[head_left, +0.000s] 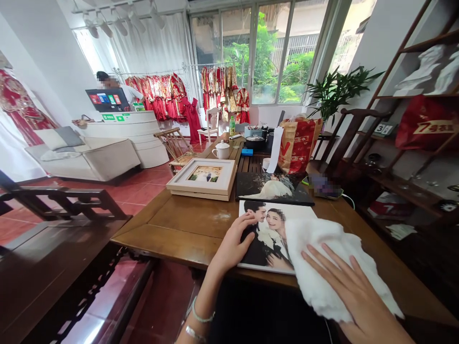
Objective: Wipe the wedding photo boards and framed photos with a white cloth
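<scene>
A photo album [263,243] with a couple's portrait on its cover lies at the front edge of the wooden table [193,224]. On its left side rests my left hand [234,239], fingers stretched out over the cover. My right hand [337,272] lies flat with spread fingers on a white cloth [315,234], pressing it down over the right part of the album. The cloth hides that part and hangs toward the table's front edge. Just behind sits a second, dark album [276,186] showing a white dress, its near edge by the first one.
Framed photo [201,177] and lidded white cup [222,150] stand left of the albums. Behind are a red paper bag [299,145], a blue box [247,152] and a phone [324,186] on a cable. A person [111,83] is at the far counter [122,136]. Chairs flank the table.
</scene>
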Demonstrator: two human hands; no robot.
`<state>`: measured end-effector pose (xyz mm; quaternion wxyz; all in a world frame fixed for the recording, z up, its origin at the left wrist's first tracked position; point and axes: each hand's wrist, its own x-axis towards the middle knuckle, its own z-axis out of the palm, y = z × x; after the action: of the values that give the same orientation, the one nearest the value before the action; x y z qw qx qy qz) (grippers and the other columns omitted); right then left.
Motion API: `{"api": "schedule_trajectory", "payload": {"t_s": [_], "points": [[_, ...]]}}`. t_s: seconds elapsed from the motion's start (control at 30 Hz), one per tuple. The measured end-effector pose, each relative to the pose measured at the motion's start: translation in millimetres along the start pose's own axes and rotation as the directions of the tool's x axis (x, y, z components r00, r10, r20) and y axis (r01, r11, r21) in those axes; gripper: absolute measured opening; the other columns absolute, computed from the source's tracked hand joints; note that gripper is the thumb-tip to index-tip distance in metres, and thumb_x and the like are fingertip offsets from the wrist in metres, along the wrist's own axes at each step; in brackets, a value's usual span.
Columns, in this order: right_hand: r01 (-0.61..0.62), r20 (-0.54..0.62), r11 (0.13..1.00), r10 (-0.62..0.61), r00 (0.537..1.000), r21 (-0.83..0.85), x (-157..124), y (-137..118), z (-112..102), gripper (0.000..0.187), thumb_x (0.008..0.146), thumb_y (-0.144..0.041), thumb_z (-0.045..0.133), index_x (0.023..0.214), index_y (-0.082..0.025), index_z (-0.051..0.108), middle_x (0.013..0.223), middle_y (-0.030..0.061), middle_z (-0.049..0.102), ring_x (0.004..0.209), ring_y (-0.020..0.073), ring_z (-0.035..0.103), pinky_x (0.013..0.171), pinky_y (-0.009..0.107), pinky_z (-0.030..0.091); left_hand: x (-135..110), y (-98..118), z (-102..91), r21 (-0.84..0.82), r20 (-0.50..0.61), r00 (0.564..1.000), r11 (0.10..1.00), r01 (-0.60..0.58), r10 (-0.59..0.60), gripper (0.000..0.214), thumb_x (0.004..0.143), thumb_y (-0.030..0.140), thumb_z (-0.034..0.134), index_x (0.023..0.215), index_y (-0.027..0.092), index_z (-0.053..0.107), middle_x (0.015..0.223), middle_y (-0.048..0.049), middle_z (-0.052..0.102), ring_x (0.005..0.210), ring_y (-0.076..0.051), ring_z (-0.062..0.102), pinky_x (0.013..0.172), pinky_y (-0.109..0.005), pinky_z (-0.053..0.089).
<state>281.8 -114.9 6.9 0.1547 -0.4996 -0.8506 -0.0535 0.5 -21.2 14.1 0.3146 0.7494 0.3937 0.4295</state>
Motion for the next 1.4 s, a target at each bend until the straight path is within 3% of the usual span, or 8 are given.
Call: {"api": "schedule_trajectory", "payload": {"t_s": [0.17, 0.37, 0.53, 0.63, 0.87, 1.0, 1.2, 1.4], "points": [[0.0, 0.015, 1.0, 0.0, 1.0, 0.02, 7, -2, -4, 0.091, 0.069, -0.011, 0.046, 0.152, -0.037, 0.018, 0.153, -0.0002, 0.036, 0.141, 0.0333, 0.028, 0.109, 0.068, 0.025, 0, 0, -0.6, -0.001, 0.007, 1.0, 1.0, -0.008, 0.008, 0.035, 0.09, 0.014, 0.052, 0.122, 0.024, 0.06, 0.14, -0.0091, 0.052, 0.137, -0.022, 0.041, 0.117, -0.047, 0.028], [-0.081, 0.075, 0.996, 0.078, 0.994, 0.039, 84, 29, -1, 0.062, 0.082, -0.027, 0.05, 0.144, -0.027, 0.042, 0.151, 0.0056, 0.039, 0.142, 0.0323, 0.027, 0.112, 0.061, 0.023, 2, 0, -0.4, 0.02, 0.025, 1.0, 1.0, 0.003, -0.004, 0.036, 0.091, 0.015, 0.05, 0.124, 0.025, 0.059, 0.142, -0.008, 0.05, 0.139, -0.022, 0.039, 0.118, -0.046, 0.027], [-0.16, 0.129, 0.986, 0.153, 0.98, 0.043, 129, 44, -1, 0.06, 0.086, -0.032, 0.049, 0.144, -0.023, 0.042, 0.152, 0.0083, 0.039, 0.142, 0.0324, 0.026, 0.112, 0.06, 0.022, 3, 0, -0.6, 0.026, 0.03, 1.0, 1.0, 0.001, -0.002, 0.034, 0.091, 0.017, 0.051, 0.123, 0.024, 0.059, 0.141, -0.0089, 0.051, 0.138, -0.023, 0.04, 0.117, -0.047, 0.027], [-0.129, 0.101, 0.991, 0.125, 0.987, 0.034, 116, 32, -2, 0.063, 0.082, -0.026, 0.051, 0.144, -0.023, 0.042, 0.151, 0.0078, 0.04, 0.143, 0.0318, 0.024, 0.113, 0.06, 0.021, 4, -2, 0.2, 0.032, 0.025, 1.0, 0.999, -0.009, 0.008, 0.034, 0.091, 0.017, 0.051, 0.123, 0.023, 0.059, 0.14, -0.0096, 0.052, 0.137, -0.023, 0.041, 0.117, -0.047, 0.028], [0.007, 0.071, 0.999, -0.01, 0.997, 0.043, 22, -22, -17, 0.098, 0.061, -0.002, 0.043, 0.151, -0.034, 0.021, 0.157, -0.0012, 0.028, 0.145, 0.0274, 0.017, 0.114, 0.06, 0.02, 3, -4, 1.1, 0.031, 0.014, 0.999, 0.999, -0.044, 0.043, 0.033, 0.09, 0.018, 0.052, 0.122, 0.024, 0.06, 0.139, -0.0094, 0.053, 0.136, -0.023, 0.043, 0.116, -0.046, 0.029], [0.015, 0.116, 0.997, -0.023, 0.993, 0.072, 9, -25, -25, 0.098, 0.063, -0.003, 0.043, 0.152, -0.035, 0.019, 0.157, -0.003, 0.026, 0.145, 0.0267, 0.017, 0.115, 0.058, 0.02, 3, -4, 0.6, 0.035, 0.016, 0.999, 0.998, -0.045, 0.044, 0.034, 0.09, 0.018, 0.051, 0.122, 0.024, 0.06, 0.139, -0.009, 0.053, 0.136, -0.023, 0.042, 0.116, -0.045, 0.029], [-0.068, 0.165, 0.992, 0.05, 0.985, 0.102, 73, 8, -22, 0.078, 0.072, -0.01, 0.047, 0.147, -0.028, 0.036, 0.154, 0.0011, 0.034, 0.144, 0.0282, 0.021, 0.115, 0.057, 0.02, 4, -5, 0.0, 0.046, 0.036, 0.999, 0.999, -0.029, 0.028, 0.033, 0.091, 0.021, 0.05, 0.123, 0.024, 0.059, 0.141, -0.0089, 0.052, 0.137, -0.023, 0.041, 0.117, -0.046, 0.028], [-0.177, 0.244, 0.981, 0.154, 0.958, 0.079, 144, 32, -14, 0.066, 0.083, -0.023, 0.048, 0.147, -0.02, 0.036, 0.155, 0.0086, 0.03, 0.144, 0.0321, 0.018, 0.114, 0.058, 0.017, 6, -2, -0.4, 0.053, 0.05, 0.998, 0.998, -0.028, 0.025, 0.033, 0.092, 0.022, 0.05, 0.124, 0.024, 0.059, 0.142, -0.009, 0.051, 0.138, -0.023, 0.04, 0.118, -0.047, 0.026]]}}
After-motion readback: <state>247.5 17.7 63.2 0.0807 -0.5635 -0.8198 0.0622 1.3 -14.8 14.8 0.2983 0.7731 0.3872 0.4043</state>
